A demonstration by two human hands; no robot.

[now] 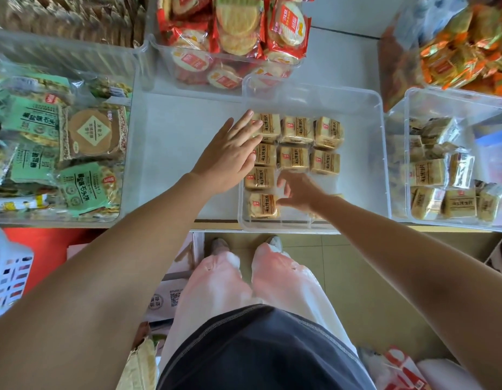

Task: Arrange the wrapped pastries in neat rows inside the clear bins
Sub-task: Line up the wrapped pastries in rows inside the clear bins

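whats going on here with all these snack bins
A person is lining up tan square wrapped pastries in the middle clear plastic bin. The left hand lies flat, fingers straight, against the left column. The right hand reaches into the gap below the middle column, holding nothing that shows. Three columns are started, the left one longest. More of the same pastries lie as a jumbled pile in the clear bin on the right.

Eight wrapped pastries (296, 130) in the middle clear bin (359, 99), three, three, one and one by row, an uncountable jumble in the right bin (452, 99), at least five clear bins, one left hand (230, 153), one right hand (299, 191)
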